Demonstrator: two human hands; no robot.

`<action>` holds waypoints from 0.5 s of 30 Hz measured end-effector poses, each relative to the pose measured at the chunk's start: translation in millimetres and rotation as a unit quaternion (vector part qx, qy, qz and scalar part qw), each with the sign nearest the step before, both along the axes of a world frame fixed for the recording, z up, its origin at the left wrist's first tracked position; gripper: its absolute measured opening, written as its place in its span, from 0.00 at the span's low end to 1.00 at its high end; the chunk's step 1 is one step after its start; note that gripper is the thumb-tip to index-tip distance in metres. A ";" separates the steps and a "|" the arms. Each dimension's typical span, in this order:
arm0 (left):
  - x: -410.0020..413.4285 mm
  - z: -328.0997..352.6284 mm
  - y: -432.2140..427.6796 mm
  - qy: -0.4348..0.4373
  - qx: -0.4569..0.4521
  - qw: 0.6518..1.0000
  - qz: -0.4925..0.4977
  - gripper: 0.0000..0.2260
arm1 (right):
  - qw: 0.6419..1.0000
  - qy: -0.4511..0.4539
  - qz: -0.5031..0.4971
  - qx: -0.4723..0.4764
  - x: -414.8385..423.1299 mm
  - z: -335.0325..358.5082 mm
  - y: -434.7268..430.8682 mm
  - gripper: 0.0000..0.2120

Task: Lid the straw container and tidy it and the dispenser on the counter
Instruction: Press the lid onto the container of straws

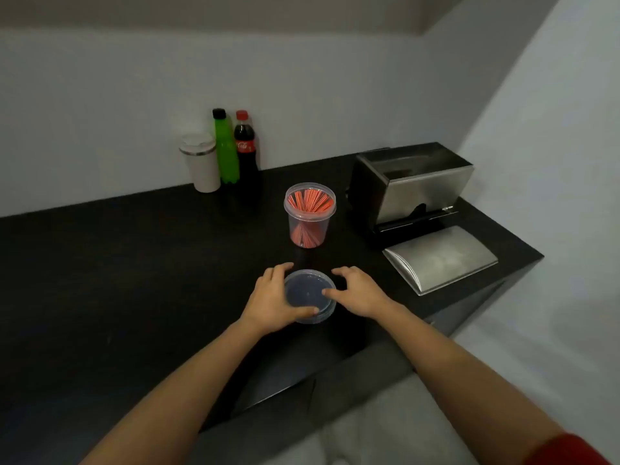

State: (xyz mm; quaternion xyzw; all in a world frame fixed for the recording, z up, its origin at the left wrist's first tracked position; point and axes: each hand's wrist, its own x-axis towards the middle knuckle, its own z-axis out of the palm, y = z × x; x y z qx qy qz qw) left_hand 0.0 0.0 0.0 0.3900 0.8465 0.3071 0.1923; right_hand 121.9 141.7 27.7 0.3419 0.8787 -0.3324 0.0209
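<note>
Straw container (309, 229) stands open at the counter's (100, 263) middle, red straws (310, 200) inside. Nearer, the left hand (268, 298) clasps the clear lid (307, 292), hiding its left edge. The right hand (360, 292) rests its thumb on the right rim, fingers loosely bent. Far right sits the steel dispenser (416, 189), its dark slot hard to make out.

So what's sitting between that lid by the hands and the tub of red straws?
Nothing: in the head view only a bare strip of dark counter separates the lid from the straw container.

light: dim, soft | glare: faint sheen on metal dispenser (426, 182) | edges: wide-angle bend — slight blur
</note>
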 end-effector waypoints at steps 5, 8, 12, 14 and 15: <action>-4.0 -13.5 0.0 -0.010 -0.022 0.999 -0.024 0.55 | 1.000 0.005 -0.018 -0.005 -7.1 -13.7 7.1 0.28; -4.1 -16.2 3.0 -0.003 -0.022 0.999 -0.045 0.56 | 0.997 0.047 -0.043 -0.051 -12.1 -18.3 9.8 0.27; -3.9 -16.2 3.9 0.001 -0.027 0.998 -0.057 0.56 | 0.977 0.093 -0.099 -0.166 -14.9 -22.7 11.8 0.26; -3.1 -15.1 3.2 -0.003 -0.027 0.998 -0.060 0.57 | 0.961 0.099 -0.121 -0.226 -14.5 -23.0 15.3 0.26; -2.5 -13.8 2.8 -0.008 -0.025 0.998 -0.061 0.57 | 0.956 0.100 -0.127 -0.244 -14.4 -22.8 17.3 0.25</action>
